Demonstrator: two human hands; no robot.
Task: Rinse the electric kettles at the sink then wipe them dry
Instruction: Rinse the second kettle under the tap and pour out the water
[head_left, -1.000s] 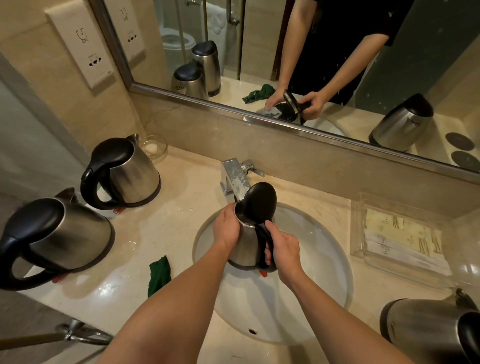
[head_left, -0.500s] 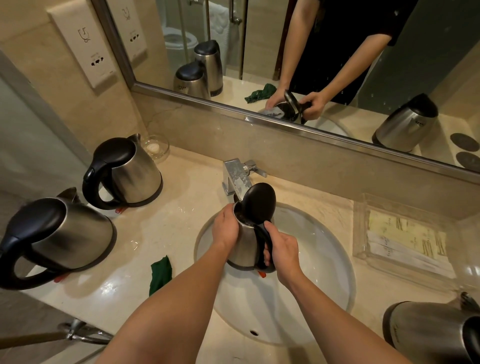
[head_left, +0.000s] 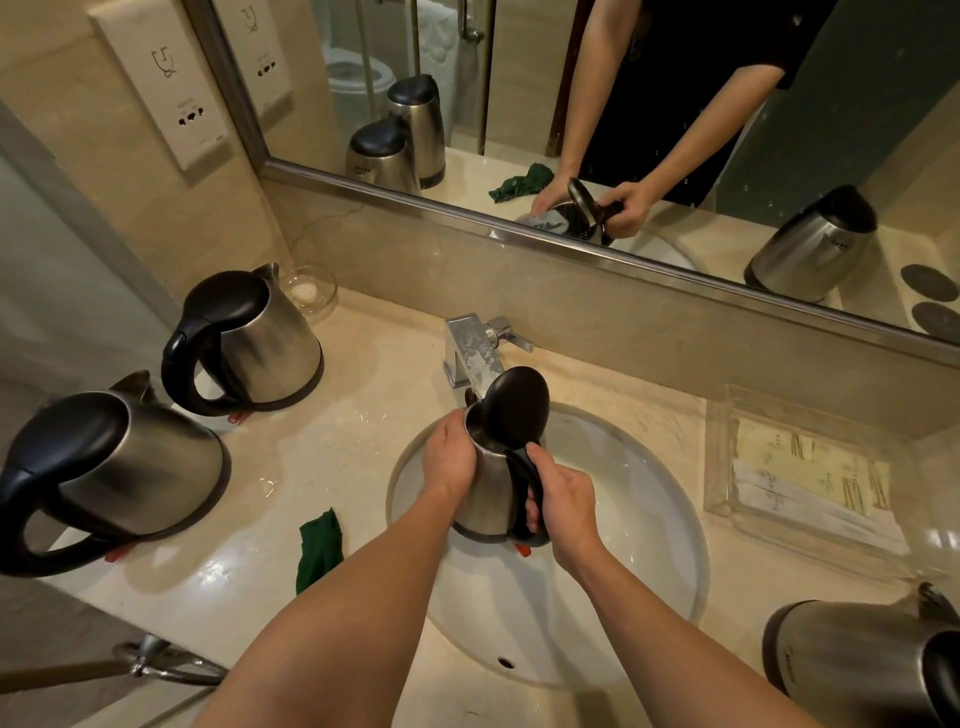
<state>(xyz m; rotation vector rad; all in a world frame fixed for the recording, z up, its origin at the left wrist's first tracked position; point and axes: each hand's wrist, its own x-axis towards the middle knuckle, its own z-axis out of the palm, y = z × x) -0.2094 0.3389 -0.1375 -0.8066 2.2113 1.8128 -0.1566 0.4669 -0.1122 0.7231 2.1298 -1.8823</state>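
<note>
A steel kettle (head_left: 491, 486) with its black lid flipped open is held upright over the white sink basin (head_left: 639, 499), its mouth under the chrome faucet (head_left: 475, 356). My left hand (head_left: 448, 456) wraps the kettle's left side near the rim. My right hand (head_left: 563, 506) grips its black handle. Two closed steel kettles stand on the counter at left, one nearer (head_left: 111, 470) and one farther back (head_left: 249, 338). Another kettle (head_left: 862, 662) lies at the bottom right. A green cloth (head_left: 318, 551) lies on the counter left of the basin.
A clear tray (head_left: 810, 483) of packets sits right of the basin. A small glass soap dish (head_left: 307, 292) stands by the wall at left. The mirror (head_left: 571, 104) runs along the back. A metal rail (head_left: 156, 662) sticks out below the counter's left front edge.
Both hands and the kettle stay in nearly the same place under the faucet; only a slight shift of the view.
</note>
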